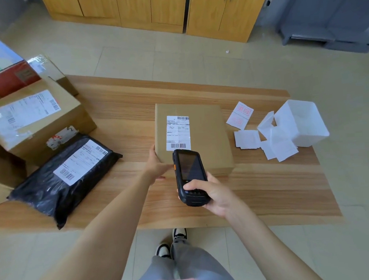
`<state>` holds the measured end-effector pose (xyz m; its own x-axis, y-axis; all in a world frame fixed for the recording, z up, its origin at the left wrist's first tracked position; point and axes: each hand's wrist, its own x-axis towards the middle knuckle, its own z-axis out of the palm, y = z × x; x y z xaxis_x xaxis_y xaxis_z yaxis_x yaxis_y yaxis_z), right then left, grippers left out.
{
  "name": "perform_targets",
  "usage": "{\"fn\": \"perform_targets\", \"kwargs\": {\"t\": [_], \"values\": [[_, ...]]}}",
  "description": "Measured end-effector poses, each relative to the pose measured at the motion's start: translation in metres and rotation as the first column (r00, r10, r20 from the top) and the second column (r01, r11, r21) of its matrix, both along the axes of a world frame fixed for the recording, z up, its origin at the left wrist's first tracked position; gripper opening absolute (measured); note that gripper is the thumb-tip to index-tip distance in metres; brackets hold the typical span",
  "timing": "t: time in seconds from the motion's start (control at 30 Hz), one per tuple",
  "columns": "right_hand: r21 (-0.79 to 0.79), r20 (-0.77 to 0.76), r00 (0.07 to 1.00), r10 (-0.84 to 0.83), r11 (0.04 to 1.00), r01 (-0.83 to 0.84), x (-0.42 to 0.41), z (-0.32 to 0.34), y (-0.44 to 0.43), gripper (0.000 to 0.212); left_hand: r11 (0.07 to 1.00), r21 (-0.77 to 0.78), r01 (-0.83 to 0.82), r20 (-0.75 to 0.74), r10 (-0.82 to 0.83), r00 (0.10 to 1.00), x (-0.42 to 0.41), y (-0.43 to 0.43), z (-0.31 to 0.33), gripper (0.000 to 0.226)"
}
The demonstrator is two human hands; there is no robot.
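A flat brown cardboard parcel [205,136] lies in the middle of the wooden table [259,189], with a white shipping label [178,131] on its top. My left hand [157,163] holds the parcel's near left corner, thumb on the side. My right hand [213,192] grips a black handheld scanner [189,176] by its lower end, thumb on the keypad. The scanner's top hovers just over the label's lower barcode. Its screen is dark.
A black plastic mailer bag [57,181] with a label lies at the left. Behind it stand stacked cardboard boxes [36,119]. At the right sit a white plastic bin [302,122] and loose white stickers [246,138]. Wooden cabinets [152,6] line the far wall.
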<state>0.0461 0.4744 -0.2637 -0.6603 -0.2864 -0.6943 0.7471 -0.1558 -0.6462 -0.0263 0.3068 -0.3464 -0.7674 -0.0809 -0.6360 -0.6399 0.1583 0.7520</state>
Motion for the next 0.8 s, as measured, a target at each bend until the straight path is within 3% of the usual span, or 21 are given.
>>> {"fn": "perform_targets", "kwargs": {"t": [0.8], "values": [[0.083, 0.010, 0.994, 0.105, 0.991, -0.106, 0.016, 0.008, 0.015, 0.076, 1.000, 0.013, -0.002, -0.088, 0.003, 0.996, 0.006, 0.001, -0.002, 0.104]]}}
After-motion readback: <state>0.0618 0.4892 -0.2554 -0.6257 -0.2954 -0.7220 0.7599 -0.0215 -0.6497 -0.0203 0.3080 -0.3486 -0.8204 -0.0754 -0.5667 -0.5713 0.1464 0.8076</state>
